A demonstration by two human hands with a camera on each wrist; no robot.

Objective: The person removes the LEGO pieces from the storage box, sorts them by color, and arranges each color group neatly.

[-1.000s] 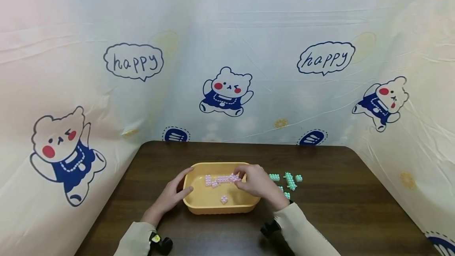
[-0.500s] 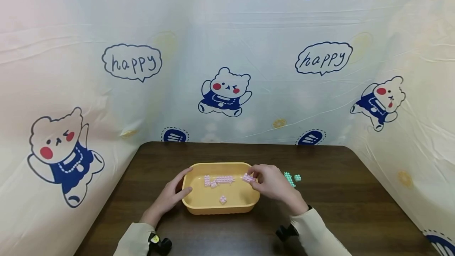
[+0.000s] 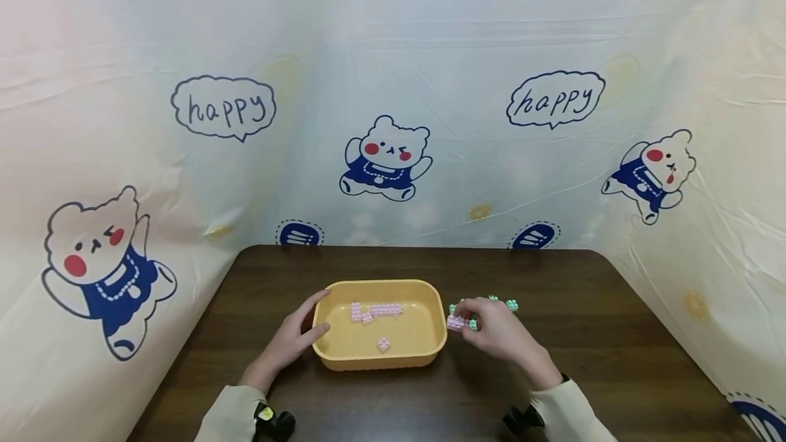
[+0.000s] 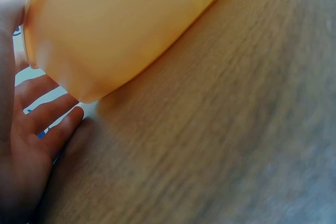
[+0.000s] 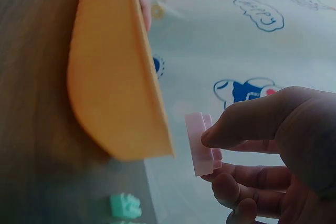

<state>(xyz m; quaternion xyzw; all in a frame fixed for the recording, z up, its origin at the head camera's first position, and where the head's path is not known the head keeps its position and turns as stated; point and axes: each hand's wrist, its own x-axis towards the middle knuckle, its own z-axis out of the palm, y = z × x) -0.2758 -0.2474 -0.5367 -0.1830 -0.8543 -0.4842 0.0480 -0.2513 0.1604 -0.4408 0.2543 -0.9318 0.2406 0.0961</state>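
A yellow plastic tray (image 3: 368, 362) stands on the table, several pink building blocks (image 3: 385, 310) near its back wall and a single small pink block (image 3: 383, 344) closer to the front. My left hand (image 3: 293, 338) grips its left end, thumb over the rim and fingers along the outer wall (image 4: 105, 40). Just outside the tray's right end, my right hand (image 3: 500, 329) pinches a pink building block (image 5: 197, 142) between thumb and fingers, raised off the table. Green building blocks (image 3: 512, 305) lie around and behind that hand, partly hidden by it.
The dark wooden table (image 3: 381, 408) runs back to a printed curtain (image 3: 393, 53) that also closes in both sides. One green block (image 5: 125, 205) shows below the tray's end in the right wrist view.
My right hand has lifted the pink block from the tray and carried it rightward past the rim, over beside the green blocks. The left hand keeps its hold on the tray.
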